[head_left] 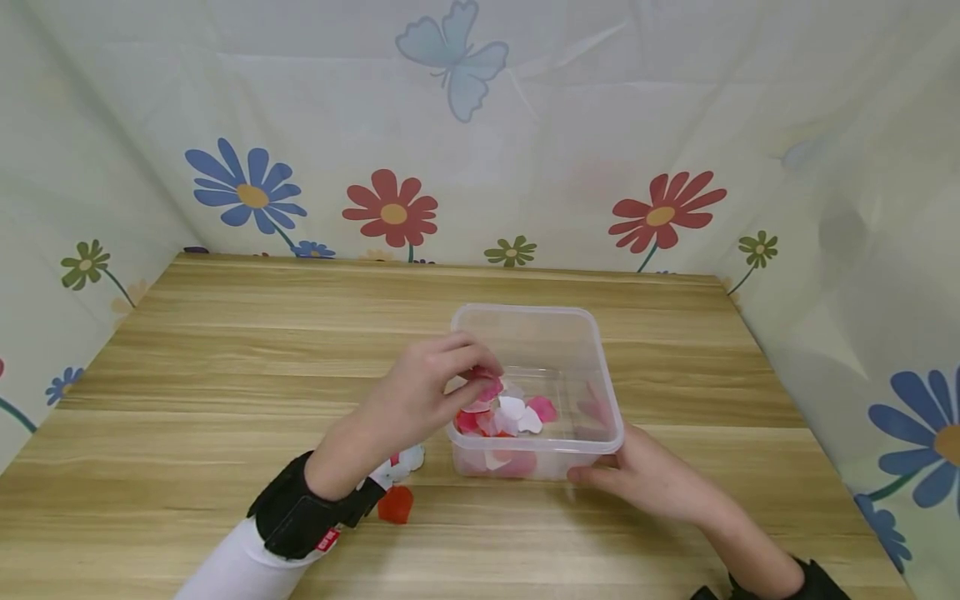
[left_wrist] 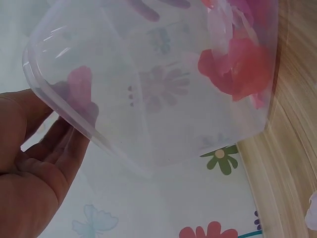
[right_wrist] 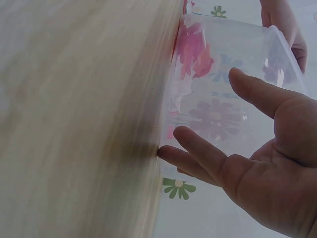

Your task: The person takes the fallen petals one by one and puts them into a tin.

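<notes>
The table [head_left: 225, 350] is viewed from above and forward by the head camera, at middle distance. The box [left_wrist: 163, 84] is seen very close from each wrist, from opposite sides of it. The box [head_left: 536, 392] is shared by all three views.

Red heart-shaped paper cutout [head_left: 396, 504] on wooden table [head_left: 225, 350]: partly hidden under left wrist. White flower-shaped cutout [head_left: 405, 461]: likewise half covered. Right forearm: cut off by head view's bottom edge.
</notes>
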Demonstrator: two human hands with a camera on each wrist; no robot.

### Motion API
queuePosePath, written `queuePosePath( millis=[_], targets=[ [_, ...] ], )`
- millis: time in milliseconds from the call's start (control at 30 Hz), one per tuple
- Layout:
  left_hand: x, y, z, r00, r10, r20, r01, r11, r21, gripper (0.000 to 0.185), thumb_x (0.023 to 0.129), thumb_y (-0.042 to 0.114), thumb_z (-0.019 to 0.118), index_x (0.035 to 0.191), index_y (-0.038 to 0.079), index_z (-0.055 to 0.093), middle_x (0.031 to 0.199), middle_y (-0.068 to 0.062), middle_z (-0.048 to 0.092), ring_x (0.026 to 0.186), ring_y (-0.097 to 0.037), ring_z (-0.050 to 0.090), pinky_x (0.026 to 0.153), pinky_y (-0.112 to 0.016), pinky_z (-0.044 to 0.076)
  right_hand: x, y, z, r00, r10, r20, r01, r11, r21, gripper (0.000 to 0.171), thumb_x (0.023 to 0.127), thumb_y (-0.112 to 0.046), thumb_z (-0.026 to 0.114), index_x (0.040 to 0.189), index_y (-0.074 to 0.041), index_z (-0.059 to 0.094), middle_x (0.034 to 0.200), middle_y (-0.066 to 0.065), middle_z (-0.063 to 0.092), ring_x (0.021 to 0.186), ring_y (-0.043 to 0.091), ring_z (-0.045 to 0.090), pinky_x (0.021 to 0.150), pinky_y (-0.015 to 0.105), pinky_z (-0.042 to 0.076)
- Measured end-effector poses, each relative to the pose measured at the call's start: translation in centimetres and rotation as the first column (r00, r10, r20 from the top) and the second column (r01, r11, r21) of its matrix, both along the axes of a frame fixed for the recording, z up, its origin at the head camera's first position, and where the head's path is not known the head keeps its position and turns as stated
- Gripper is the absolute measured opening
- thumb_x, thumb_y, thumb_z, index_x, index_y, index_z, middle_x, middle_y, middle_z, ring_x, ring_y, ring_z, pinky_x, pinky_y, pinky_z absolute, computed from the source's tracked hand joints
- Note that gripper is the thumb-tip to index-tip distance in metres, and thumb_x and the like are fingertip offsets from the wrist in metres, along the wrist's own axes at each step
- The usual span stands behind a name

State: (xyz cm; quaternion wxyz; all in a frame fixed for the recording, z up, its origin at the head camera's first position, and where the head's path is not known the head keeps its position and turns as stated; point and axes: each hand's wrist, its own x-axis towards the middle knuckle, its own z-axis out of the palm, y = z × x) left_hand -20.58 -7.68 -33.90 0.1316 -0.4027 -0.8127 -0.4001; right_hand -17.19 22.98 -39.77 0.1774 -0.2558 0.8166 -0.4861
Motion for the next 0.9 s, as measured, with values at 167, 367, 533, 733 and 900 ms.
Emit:
queuePosePath(
  millis=[167, 367, 533, 733, 900],
  targets=[
    [0.0, -0.1, 0.0, 1.000, -0.021, 0.013, 0.021, 0.999, -0.031, 0.023, 0.087, 0.001, 0.081, 0.108, 0.004, 0.073, 0.105, -0.004, 0.070, 0.094, -0.015, 0.068, 0.084, -0.022, 0.056, 0.0, 0.0, 0.1, 1.000, -0.001, -0.005, 0.001, 1.000, 0.006, 0.071, 0.094, -0.020, 0.078, 0.149, -0.001, 0.037, 0.130, 0.011, 0.063, 0.114, 0.023, 0.065, 0.094, 0.032, 0.054],
    [-0.1, -0.4, 0.1, 0.999, -0.037, 0.014, 0.038, 0.998, -0.046, 0.023, 0.090, 0.004, 0.079, 0.112, 0.005, 0.072, 0.109, -0.005, 0.069, 0.097, -0.015, 0.067, 0.087, -0.023, 0.056, 0.0, -0.1, 0.1, 1.000, 0.001, -0.010, -0.001, 1.000, 0.005, 0.070, 0.094, -0.017, 0.077, 0.149, 0.001, 0.037, 0.132, 0.014, 0.062, 0.116, 0.022, 0.064, 0.095, 0.032, 0.053],
    [-0.2, -1.1, 0.3, 1.000, -0.006, 0.031, 0.006, 1.000, -0.019, 0.024, 0.092, 0.005, 0.077, 0.114, 0.006, 0.069, 0.111, -0.004, 0.066, 0.099, -0.016, 0.064, 0.088, -0.029, 0.056, 0.0, -0.1, 0.1, 1.000, -0.004, -0.011, 0.004, 1.000, 0.010, 0.073, 0.095, -0.017, 0.077, 0.151, 0.002, 0.034, 0.133, 0.016, 0.062, 0.117, 0.022, 0.063, 0.096, 0.032, 0.053],
    [-0.7, -2.6, 0.6, 0.994, 0.098, 0.040, -0.097, 0.995, -0.014, 0.025, 0.093, 0.007, 0.077, 0.116, 0.004, 0.068, 0.112, -0.006, 0.066, 0.097, -0.019, 0.064, 0.087, -0.033, 0.057, 0.0, 0.0, 0.0, 1.000, -0.006, -0.020, 0.006, 1.000, 0.017, 0.075, 0.094, -0.019, 0.077, 0.152, 0.002, 0.033, 0.135, 0.017, 0.061, 0.119, 0.023, 0.062, 0.097, 0.032, 0.051],
    [-1.4, -3.9, 0.1, 0.981, 0.181, 0.076, -0.177, 0.982, -0.060, 0.025, 0.093, 0.007, 0.077, 0.115, 0.001, 0.068, 0.112, -0.010, 0.067, 0.097, -0.026, 0.065, 0.084, -0.039, 0.058, 0.0, 0.0, 0.1, 1.000, -0.005, -0.016, 0.005, 1.000, 0.020, 0.077, 0.095, -0.019, 0.077, 0.153, 0.001, 0.031, 0.136, 0.018, 0.060, 0.119, 0.023, 0.062, 0.098, 0.031, 0.051]
  ],
)
